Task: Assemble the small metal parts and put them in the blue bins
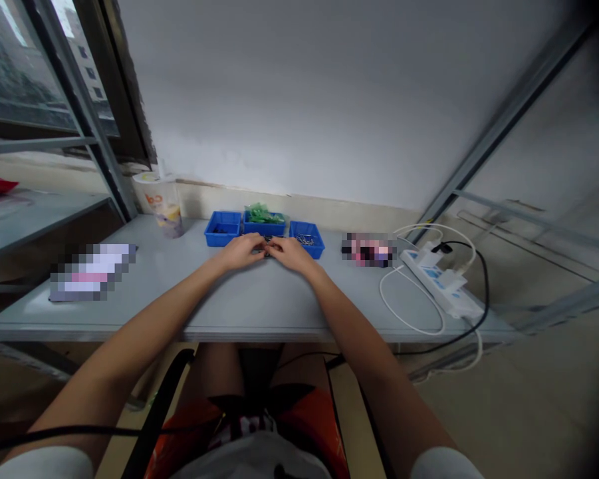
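Note:
My left hand (pixel 242 252) and my right hand (pixel 292 253) meet at the middle of the grey table (pixel 259 306), fingertips together on a small dark item (pixel 268 249) that is too small to make out. Just behind them stand three blue bins in a row: the left bin (pixel 223 229) holds dark pieces, the middle bin (pixel 264 223) holds green parts, and the right bin (pixel 307 238) holds small metal pieces.
A paper cup (pixel 163 203) stands at the back left of the table. A white power strip (pixel 441 283) with white and black cables lies at the right. Blurred items sit at the left (pixel 92 269) and right (pixel 369 249). A metal shelf frame (pixel 80 100) rises at left.

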Action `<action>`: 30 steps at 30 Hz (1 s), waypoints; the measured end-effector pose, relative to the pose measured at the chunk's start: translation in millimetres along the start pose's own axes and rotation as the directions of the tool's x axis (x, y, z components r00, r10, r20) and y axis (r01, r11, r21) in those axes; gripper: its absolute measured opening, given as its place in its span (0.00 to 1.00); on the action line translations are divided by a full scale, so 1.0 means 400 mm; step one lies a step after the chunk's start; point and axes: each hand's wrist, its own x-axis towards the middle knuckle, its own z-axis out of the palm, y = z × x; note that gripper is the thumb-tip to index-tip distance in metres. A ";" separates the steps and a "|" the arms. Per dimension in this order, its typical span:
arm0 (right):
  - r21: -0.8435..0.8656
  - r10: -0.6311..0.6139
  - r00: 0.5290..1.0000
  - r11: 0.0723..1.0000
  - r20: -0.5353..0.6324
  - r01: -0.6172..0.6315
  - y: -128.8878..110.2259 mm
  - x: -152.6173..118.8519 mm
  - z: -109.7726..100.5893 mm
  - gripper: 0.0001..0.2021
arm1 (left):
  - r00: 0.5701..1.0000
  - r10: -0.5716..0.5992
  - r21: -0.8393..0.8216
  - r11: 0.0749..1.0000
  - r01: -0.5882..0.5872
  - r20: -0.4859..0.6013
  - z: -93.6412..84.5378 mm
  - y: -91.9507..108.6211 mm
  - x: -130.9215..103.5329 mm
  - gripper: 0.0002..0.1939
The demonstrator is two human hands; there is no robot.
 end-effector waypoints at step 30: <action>0.046 0.018 1.000 0.999 0.014 -0.019 0.014 -0.001 0.002 0.10 | 0.995 -0.060 0.136 0.989 0.050 0.073 -0.001 -0.012 -0.003 0.11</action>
